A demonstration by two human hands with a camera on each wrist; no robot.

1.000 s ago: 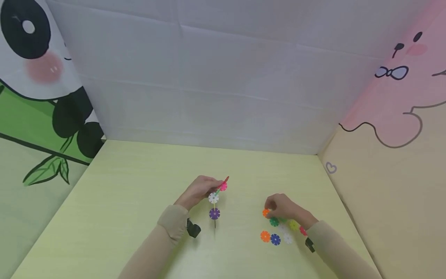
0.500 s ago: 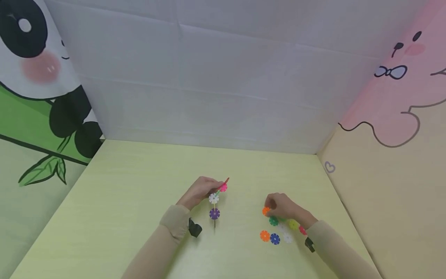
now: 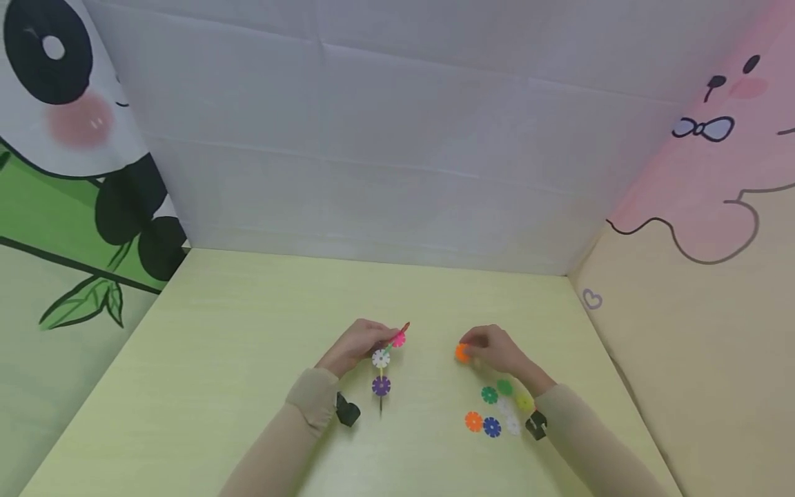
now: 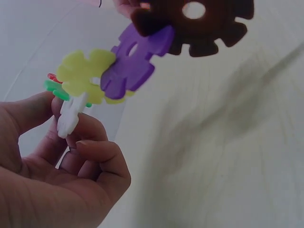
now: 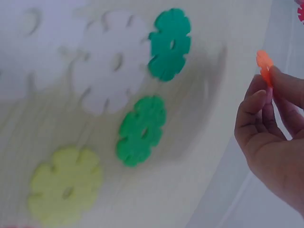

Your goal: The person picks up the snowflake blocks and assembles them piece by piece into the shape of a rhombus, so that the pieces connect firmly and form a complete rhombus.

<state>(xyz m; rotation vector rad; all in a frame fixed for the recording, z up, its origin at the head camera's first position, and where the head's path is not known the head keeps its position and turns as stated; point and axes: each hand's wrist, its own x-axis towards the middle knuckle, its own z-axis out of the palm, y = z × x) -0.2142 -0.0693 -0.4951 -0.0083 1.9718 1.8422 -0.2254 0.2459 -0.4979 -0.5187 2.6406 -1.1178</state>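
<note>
A chain of notched plastic flower discs is in my left hand (image 3: 357, 345), gripped near its far end. Along the chain the left wrist view shows a brown disc (image 4: 213, 26), a purple disc (image 4: 124, 69), a yellow disc (image 4: 78, 71), a white disc (image 4: 71, 116) and a green disc (image 4: 54, 89), with a bit of red behind. The head view also shows a pink disc (image 3: 399, 339) by the fingertips. To the right, my right hand (image 3: 497, 348) pinches a single orange disc (image 3: 462, 353) between thumb and fingers, apart from the chain.
Several loose discs lie on the pale yellow table (image 3: 261, 297) below my right hand: two green (image 3: 489, 395), a yellow one (image 3: 524, 402), white ones (image 3: 512, 424), a blue one (image 3: 492, 427) and another orange one (image 3: 474, 422). A white back wall (image 3: 373, 172) and painted side panels enclose the table.
My right hand has carried the orange disc away from the loose discs, leftward and farther back, uncovering a green disc. My left hand and the chain have hardly moved.
</note>
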